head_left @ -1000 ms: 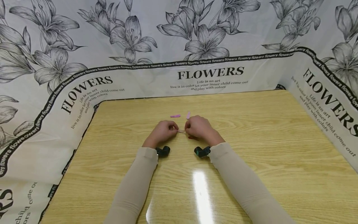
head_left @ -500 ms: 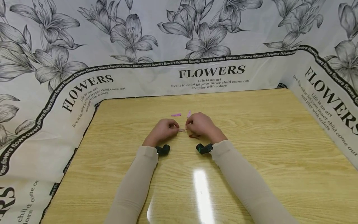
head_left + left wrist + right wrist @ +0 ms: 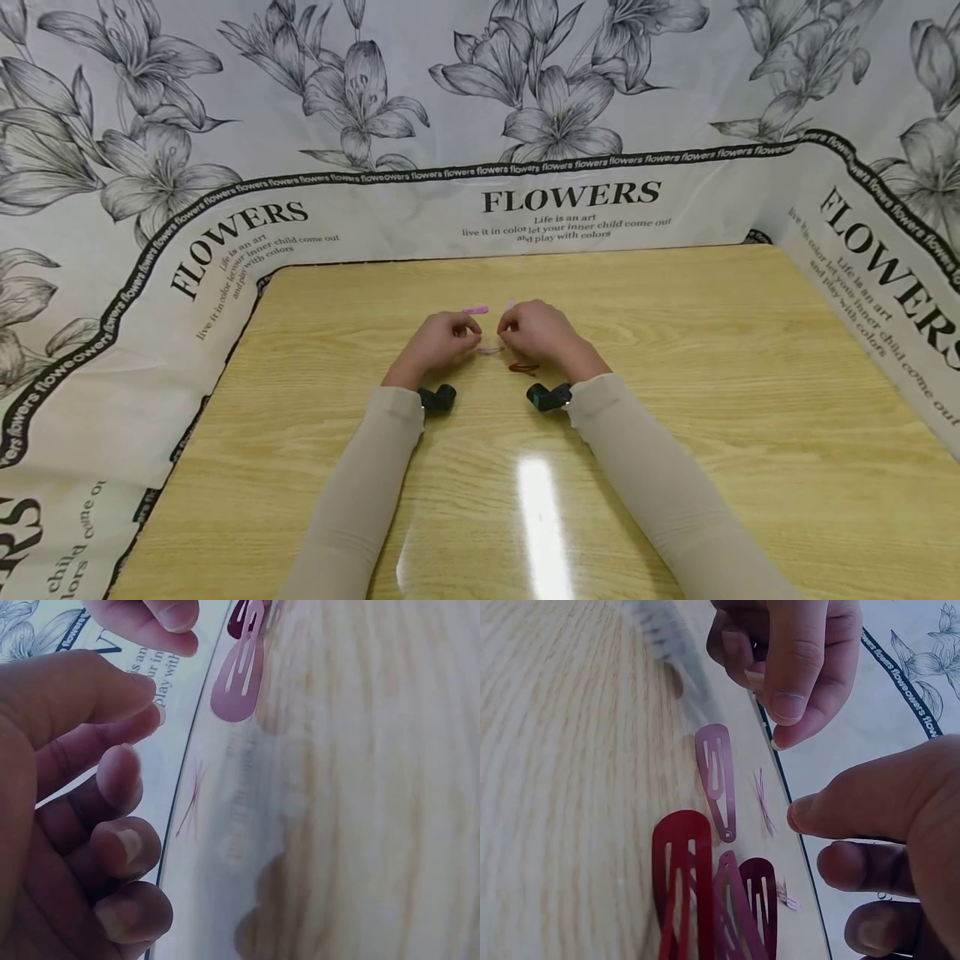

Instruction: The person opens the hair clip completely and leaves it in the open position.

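Note:
A pale pink snap hair clip (image 3: 491, 351) lies on the table between and just in front of both hands. My left hand (image 3: 441, 340) hovers at its left side, with thumb and index fingertips close together and loosely curled fingers (image 3: 120, 780); nothing shows between them. Across from it, my right hand (image 3: 542, 332) is held with bent, parted fingers, its thumb (image 3: 870, 795) apart from any clip. In the right wrist view the pink clip (image 3: 714, 735) lies flat, near a red clip (image 3: 681, 823), a dark red clip (image 3: 759, 868) and another pink clip (image 3: 739, 889).
Beyond the hands lie a purple-pink clip (image 3: 476, 310) and a thin pink piece (image 3: 512, 304), partly hidden by the right hand. The wooden table (image 3: 675, 317) is bounded by a flower-printed cloth (image 3: 390, 217) at the back and sides.
The pale pink clip, earlier between the fingertips of both hands, now lies free on the table. Both hands have risen slightly away from it, and the red clip shows more.

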`<action>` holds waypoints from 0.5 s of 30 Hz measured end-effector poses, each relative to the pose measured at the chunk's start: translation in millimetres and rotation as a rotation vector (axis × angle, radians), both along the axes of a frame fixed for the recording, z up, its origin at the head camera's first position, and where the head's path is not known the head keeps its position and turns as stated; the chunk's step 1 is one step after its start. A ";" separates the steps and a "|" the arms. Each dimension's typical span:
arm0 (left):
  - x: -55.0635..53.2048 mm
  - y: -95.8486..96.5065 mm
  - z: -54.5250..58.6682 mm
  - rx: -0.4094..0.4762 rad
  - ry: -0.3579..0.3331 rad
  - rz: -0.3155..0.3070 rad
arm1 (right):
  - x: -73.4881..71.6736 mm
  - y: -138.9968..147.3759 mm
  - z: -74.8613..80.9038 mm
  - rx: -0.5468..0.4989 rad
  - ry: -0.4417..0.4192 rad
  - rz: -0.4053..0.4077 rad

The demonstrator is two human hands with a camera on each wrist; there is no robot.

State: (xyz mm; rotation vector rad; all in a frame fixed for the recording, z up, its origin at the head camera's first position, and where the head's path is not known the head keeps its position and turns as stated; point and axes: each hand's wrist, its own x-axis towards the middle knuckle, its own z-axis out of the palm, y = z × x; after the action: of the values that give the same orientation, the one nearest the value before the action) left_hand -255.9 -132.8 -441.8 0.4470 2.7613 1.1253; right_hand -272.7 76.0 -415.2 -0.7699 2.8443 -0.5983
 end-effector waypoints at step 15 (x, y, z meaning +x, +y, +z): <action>-15.2 -11.9 6.4 -0.010 -0.047 0.050 | -17.6 -12.5 2.9 -0.111 -0.022 0.007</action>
State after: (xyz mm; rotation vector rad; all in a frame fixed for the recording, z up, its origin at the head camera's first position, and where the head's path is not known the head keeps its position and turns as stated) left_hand -271.1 -144.6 -435.4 0.3476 2.7504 1.1176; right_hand -290.3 63.5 -412.3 -0.7842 2.8075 -0.7638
